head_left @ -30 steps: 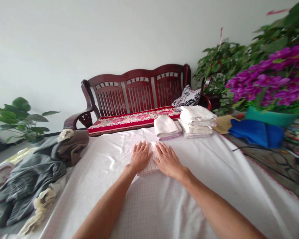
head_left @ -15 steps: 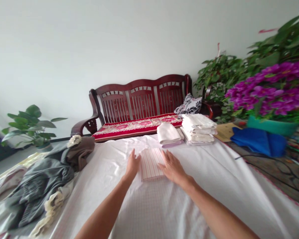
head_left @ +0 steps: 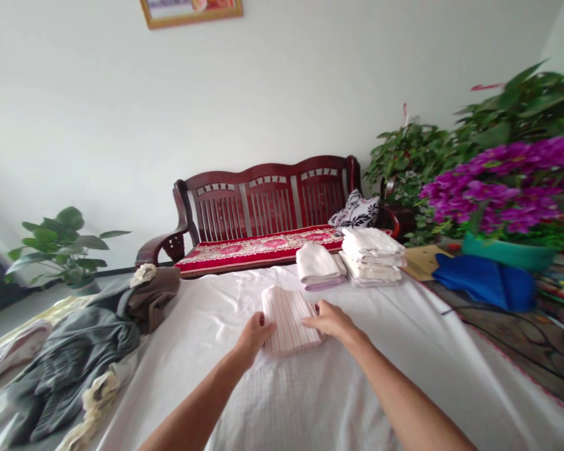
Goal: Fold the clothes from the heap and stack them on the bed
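A folded cloth, pale pink with thin darker stripes, is between my hands over the white sheet on the table. My left hand pinches its left edge, with the thumb on top. At the right edge, my right hand grips the cloth between thumb and fingers. The fingertips beneath the cloth are hidden. Just beyond lies a smaller pile of folded white and lilac cloths, and beside it rises a taller stack of folded white cloths.
The white sheet covers the table. Crumpled grey clothes lie at the left. On the right are a blue cloth, dark cables and a green planter of purple flowers. A wooden bench stands behind.
My hands have gone from lying open at the cloth's sides to gripping its edges. The cloth now looks slightly turned and lifted. The view has tilted upward.
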The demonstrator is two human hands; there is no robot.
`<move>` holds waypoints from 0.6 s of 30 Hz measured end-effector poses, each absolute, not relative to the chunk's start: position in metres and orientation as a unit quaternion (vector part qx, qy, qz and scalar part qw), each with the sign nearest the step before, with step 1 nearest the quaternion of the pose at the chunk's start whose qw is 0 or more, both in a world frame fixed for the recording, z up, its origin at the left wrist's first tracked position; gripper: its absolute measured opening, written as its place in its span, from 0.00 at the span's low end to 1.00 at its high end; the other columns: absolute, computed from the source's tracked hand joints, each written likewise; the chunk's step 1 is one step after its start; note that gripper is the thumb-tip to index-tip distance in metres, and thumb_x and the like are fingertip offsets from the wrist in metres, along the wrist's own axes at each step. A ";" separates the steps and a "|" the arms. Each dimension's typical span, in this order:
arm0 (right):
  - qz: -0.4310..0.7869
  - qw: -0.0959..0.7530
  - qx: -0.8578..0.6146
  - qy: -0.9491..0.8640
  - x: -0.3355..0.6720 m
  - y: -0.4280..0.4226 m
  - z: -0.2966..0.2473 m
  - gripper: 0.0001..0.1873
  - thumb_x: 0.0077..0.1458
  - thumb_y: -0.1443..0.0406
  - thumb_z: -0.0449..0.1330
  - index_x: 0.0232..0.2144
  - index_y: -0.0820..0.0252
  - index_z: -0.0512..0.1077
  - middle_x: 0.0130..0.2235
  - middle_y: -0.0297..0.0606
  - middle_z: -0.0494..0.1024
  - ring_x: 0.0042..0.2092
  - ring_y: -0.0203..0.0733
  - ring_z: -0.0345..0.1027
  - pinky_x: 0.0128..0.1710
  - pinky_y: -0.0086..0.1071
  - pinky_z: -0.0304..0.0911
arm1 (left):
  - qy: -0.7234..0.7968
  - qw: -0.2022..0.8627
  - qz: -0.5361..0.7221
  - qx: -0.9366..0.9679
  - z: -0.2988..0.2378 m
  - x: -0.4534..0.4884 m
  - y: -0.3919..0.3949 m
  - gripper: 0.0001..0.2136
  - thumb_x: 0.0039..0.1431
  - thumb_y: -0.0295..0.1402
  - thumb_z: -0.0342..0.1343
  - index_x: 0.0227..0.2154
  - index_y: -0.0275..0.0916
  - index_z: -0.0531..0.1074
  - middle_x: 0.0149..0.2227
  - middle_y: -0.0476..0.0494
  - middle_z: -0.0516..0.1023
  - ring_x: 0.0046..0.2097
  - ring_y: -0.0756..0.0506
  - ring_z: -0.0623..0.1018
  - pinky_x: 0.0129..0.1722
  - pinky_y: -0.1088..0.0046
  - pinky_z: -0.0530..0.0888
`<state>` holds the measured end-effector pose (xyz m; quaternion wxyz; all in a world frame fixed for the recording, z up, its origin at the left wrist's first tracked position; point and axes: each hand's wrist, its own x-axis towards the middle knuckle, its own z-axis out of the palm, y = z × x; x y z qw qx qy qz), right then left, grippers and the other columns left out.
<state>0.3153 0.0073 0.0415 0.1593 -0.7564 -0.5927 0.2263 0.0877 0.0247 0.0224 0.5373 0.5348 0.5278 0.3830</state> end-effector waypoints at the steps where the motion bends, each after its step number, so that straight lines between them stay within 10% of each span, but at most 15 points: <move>1: 0.228 0.162 -0.753 -0.596 0.316 0.008 0.041 0.27 0.46 0.46 0.64 0.42 0.56 0.72 0.45 0.41 0.81 0.48 0.50 0.75 0.41 0.35 0.65 | 0.518 0.532 0.398 0.539 0.022 0.088 0.019 0.13 0.45 0.36 0.64 0.33 0.37 0.70 0.31 0.48 0.76 0.34 0.47 0.77 0.29 0.76 0.70; 9: 0.201 0.224 -0.735 -0.608 0.310 -0.005 0.039 0.18 0.47 0.55 0.64 0.38 0.56 0.69 0.40 0.39 0.81 0.42 0.48 0.75 0.37 0.34 0.62 | 0.443 0.555 0.442 0.547 0.021 0.088 -0.016 0.23 0.47 0.49 0.61 0.43 0.42 0.67 0.37 0.45 0.79 0.36 0.44 0.79 0.28 0.74 0.72; 18: 0.170 0.408 -0.680 -0.585 0.345 0.057 0.078 0.19 0.56 0.55 0.54 0.47 0.58 0.65 0.42 0.40 0.80 0.43 0.44 0.74 0.40 0.32 0.64 | 0.420 0.531 0.515 0.526 0.079 0.135 0.066 0.23 0.47 0.41 0.61 0.45 0.38 0.67 0.34 0.46 0.78 0.34 0.46 0.78 0.31 0.74 0.73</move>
